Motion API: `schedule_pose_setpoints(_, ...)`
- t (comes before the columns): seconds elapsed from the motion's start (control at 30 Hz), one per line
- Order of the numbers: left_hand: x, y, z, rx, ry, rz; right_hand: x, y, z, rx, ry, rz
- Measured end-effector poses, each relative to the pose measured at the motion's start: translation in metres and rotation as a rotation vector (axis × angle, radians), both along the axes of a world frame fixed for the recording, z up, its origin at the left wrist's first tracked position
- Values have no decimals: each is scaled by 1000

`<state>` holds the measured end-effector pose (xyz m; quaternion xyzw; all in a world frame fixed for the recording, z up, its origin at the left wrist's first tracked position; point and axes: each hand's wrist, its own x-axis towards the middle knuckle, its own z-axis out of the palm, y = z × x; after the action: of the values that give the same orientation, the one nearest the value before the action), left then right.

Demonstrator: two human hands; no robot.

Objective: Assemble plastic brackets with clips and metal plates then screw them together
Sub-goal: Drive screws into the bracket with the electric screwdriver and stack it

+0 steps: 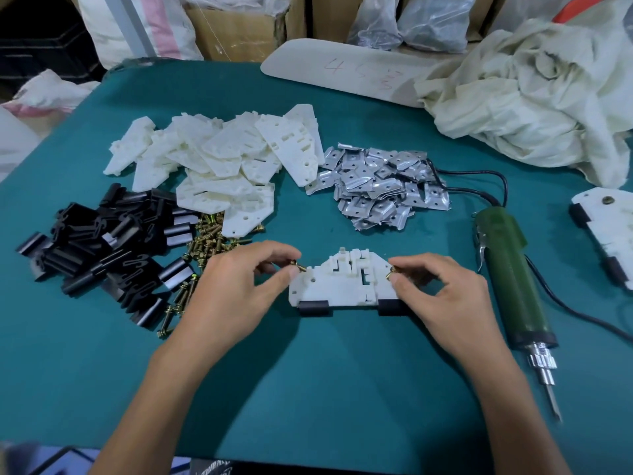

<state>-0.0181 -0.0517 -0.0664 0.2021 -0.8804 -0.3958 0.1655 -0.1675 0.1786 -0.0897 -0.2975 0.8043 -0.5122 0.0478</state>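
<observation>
hands low and centre over table (342,378). left hand (236,289) pinches screw (298,267) between thumb and forefinger at left shoulder of bracket (342,286). right hand (442,289) pinches second screw (393,272) the same way at right shoulder. bracket lies flat on table between the hands, two clips (313,307) fitted on its near edge.

risks, judged from here: both screws look tilted, not upright over holes; started crooked, they could cross-thread or chew soft plastic. neither hand seems to press bracket down, so a push from one side may slide it and knock the other screw out. small screws in fingertip pinch drop easily and roll. no metal plate shows on bracket; cannot tell if one sits underneath. if missing, screws have nothing to bite.

driver (507,269) lies just right of right hand, bit toward person. a reach for it frees one screw, which may topple.

farther left, screw pile (205,241) touches clip pile (96,248); parts could mix. beyond, plate pile (376,186) and bracket pile (219,159), near each other. cord (472,172) runs beside plate pile; a tug on driver could drag plates. cloth (534,97) farthest right.
</observation>
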Motion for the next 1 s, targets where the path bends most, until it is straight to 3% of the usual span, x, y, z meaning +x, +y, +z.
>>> schedule_pose_setpoints(0.1, 1, 1, -1, 48, -15, -16, -3, 5, -3, -54, -106, 2)
schedule_pose_setpoints(0.3, -7, 10, -3, -54, -50, -67, 2, 1, -5, 68, -6, 20)
schedule_pose_setpoints(0.73, -13, 11, -5, -167, -112, -209, 3, 0, -6, 55, -25, 8)
schedule_pose_setpoints(1.0, -17, 15, -15, -84, -8, -143, 3, -1, -11, 110, 30, -27)
